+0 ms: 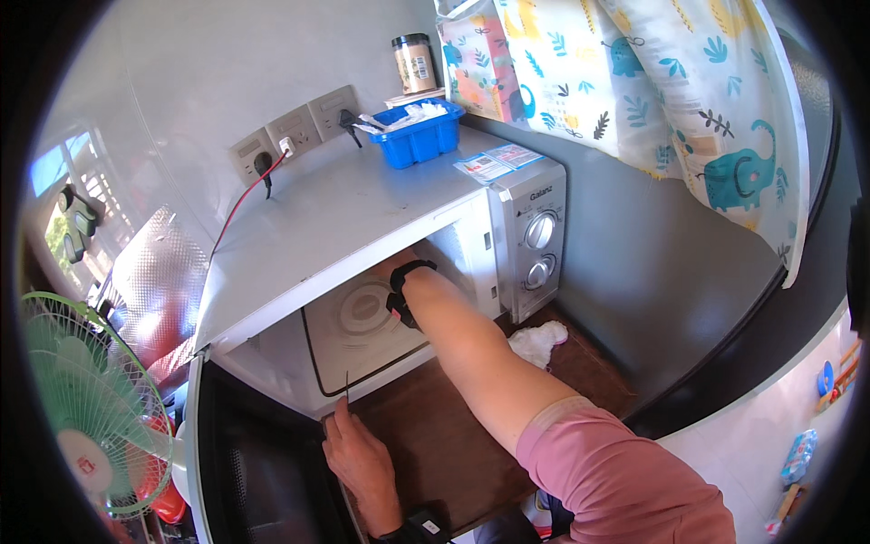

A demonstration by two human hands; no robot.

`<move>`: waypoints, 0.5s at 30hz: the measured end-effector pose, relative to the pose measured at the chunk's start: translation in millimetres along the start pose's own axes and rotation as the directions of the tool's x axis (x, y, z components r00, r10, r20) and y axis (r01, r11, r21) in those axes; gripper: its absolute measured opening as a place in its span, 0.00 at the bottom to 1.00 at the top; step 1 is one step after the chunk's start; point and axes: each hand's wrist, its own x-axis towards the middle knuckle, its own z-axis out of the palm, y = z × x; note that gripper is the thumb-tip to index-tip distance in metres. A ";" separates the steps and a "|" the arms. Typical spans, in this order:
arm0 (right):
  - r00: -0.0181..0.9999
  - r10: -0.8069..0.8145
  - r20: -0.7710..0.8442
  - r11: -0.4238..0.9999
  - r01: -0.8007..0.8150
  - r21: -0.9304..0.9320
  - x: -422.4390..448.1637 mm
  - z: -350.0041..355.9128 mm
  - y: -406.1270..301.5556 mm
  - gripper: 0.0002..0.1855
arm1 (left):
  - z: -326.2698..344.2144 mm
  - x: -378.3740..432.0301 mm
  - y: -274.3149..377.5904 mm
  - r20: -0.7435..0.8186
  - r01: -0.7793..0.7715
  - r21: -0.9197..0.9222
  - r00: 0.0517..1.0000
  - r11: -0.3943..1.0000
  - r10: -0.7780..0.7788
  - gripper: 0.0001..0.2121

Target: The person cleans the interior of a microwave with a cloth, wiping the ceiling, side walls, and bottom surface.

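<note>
A Galanz microwave oven (326,211) stands before me with its door (262,449) swung out to the left. My right arm reaches into the cavity (272,367). Only the back of my right hand (394,262) shows under the top edge, so its fingers and whatever they touch are hidden. Black bands circle that wrist. Below the opening, beside the door, my left hand (363,459) pinches a thin dark strip (347,389) that points upward; what it is exactly is too small to tell. A round marking shows on the pale cavity floor (367,309).
On the microwave sit a blue plastic basket (416,141) and printed sheets (499,162). Plugs and a red cable (241,197) hang from wall sockets (292,132). A green fan (95,408) is left of the door. A white cloth (539,343) lies on the brown surface (442,442).
</note>
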 end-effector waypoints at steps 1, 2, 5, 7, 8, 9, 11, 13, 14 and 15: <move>1.000 0.014 0.004 1.000 -0.014 -0.016 3.2 -0.5 3.2 0.29 | 1.2 0.8 2.3 -0.003 -0.006 0.006 1.000 1.000 0.006 0.15; 1.000 0.027 0.016 0.999 -0.026 -0.041 3.5 0.0 -1.1 0.28 | 2.3 1.3 4.1 0.000 -0.010 0.005 1.000 1.000 0.010 0.15; 0.998 -0.001 0.056 0.998 0.005 -0.065 -1.1 22.1 -35.1 0.28 | -1.8 2.5 -2.1 -0.007 0.001 0.013 1.000 1.000 -0.001 0.16; 0.997 -0.031 0.074 0.998 0.035 -0.055 -7.9 33.0 -54.8 0.28 | 0.0 2.6 -2.0 -0.011 -0.001 0.019 1.000 1.000 0.001 0.16; 0.996 -0.039 0.075 0.998 0.043 -0.053 -5.5 30.2 -55.6 0.28 | 2.5 3.7 -2.6 -0.016 -0.005 0.011 1.000 1.000 0.005 0.16; 0.995 -0.050 0.080 0.997 0.054 -0.049 -3.1 30.1 -54.5 0.28 | 2.8 2.3 -5.7 -0.018 -0.002 0.005 1.000 1.000 0.002 0.16; 0.995 -0.040 0.091 0.998 0.044 -0.039 -3.4 25.0 -43.7 0.28 | -1.9 1.4 -6.4 -0.010 0.013 0.014 1.000 1.000 -0.013 0.16; 0.995 -0.029 0.097 0.998 0.034 -0.045 0.3 22.7 -32.7 0.27 | -7.9 0.4 -11.3 -0.019 0.055 0.012 0.998 0.998 -0.055 0.16; 0.996 0.001 0.087 0.998 0.005 -0.061 4.3 12.0 -14.1 0.27 | -5.0 1.0 -7.5 -0.031 0.027 0.000 0.999 1.000 -0.027 0.16; 0.996 0.014 0.085 0.998 -0.009 -0.068 6.5 7.0 -7.5 0.27 | -5.2 1.2 -7.1 -0.045 0.007 -0.003 0.999 1.000 -0.008 0.16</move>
